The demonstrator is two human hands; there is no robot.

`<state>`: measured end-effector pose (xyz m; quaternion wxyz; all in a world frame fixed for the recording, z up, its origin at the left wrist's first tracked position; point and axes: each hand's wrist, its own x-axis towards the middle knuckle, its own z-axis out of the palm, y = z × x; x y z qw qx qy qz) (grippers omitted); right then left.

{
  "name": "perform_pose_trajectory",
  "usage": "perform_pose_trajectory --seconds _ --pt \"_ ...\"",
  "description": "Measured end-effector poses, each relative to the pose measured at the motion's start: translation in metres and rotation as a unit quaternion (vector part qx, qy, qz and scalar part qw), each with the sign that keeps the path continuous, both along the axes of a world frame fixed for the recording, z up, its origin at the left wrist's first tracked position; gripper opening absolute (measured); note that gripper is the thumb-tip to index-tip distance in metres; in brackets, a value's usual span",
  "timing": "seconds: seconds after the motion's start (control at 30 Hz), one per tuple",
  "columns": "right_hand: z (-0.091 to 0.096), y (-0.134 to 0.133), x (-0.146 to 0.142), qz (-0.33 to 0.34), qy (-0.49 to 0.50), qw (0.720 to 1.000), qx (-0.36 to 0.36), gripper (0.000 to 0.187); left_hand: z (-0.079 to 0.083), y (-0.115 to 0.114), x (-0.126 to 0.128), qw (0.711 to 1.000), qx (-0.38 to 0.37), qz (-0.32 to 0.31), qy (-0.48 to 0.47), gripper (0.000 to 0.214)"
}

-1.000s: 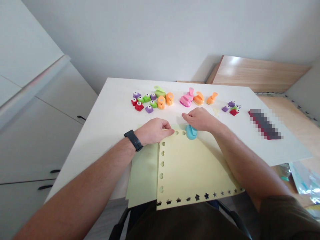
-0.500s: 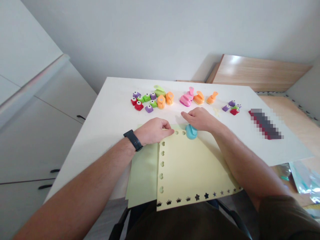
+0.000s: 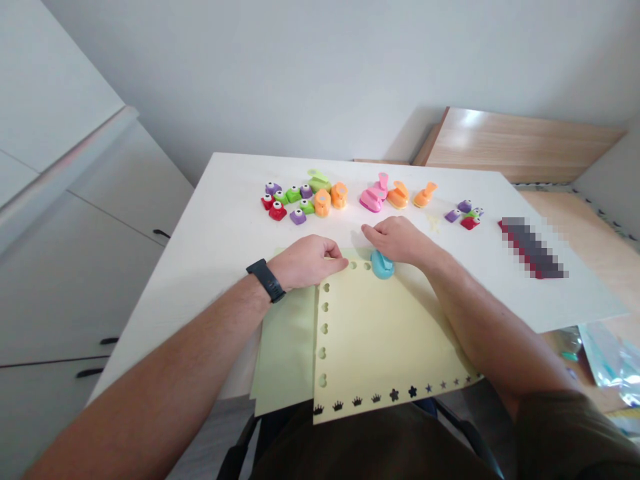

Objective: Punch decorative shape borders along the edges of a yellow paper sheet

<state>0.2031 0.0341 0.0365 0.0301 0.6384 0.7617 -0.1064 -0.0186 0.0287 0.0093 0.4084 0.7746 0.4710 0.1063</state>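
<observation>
A pale yellow sheet (image 3: 385, 333) lies at the near table edge, with heart holes down its left side and crown, flower and star holes along its bottom. A second, greener sheet (image 3: 285, 353) lies under it at the left. My left hand (image 3: 307, 261), fingers curled, presses on the top left corner of the yellow sheet. My right hand (image 3: 397, 240) lies over a blue paper punch (image 3: 383, 265) that sits on the sheet's top edge, palm and fingers closed down on it. A black watch (image 3: 266, 279) is on my left wrist.
On the white table (image 3: 225, 220), small red, green and purple punches (image 3: 290, 199) cluster at the far left, pink and orange lever punches (image 3: 395, 194) in the middle, a few small ones (image 3: 465, 215) at the right. White cabinets (image 3: 75, 267) stand left, a wooden board (image 3: 520, 143) behind.
</observation>
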Motion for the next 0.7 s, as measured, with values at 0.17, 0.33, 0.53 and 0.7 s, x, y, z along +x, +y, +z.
perform_pose_trajectory --seconds 0.17,0.33,0.53,0.7 --pt "-0.002 -0.001 0.001 0.002 -0.021 1.000 -0.007 0.069 0.000 0.000 0.000 1.000 0.001 0.002 0.001 0.028" --pt "-0.009 0.000 0.003 0.070 -0.079 0.994 0.007 0.058 -0.001 0.000 0.000 1.000 0.001 -0.001 0.004 0.029" --pt "-0.011 -0.001 0.000 0.101 -0.115 0.988 0.008 0.053 -0.001 0.000 0.000 1.000 0.002 -0.001 0.008 0.029" --pt "-0.011 -0.002 -0.003 0.105 -0.124 0.987 0.016 0.054 0.000 0.000 0.001 1.000 -0.001 -0.001 0.011 0.029"
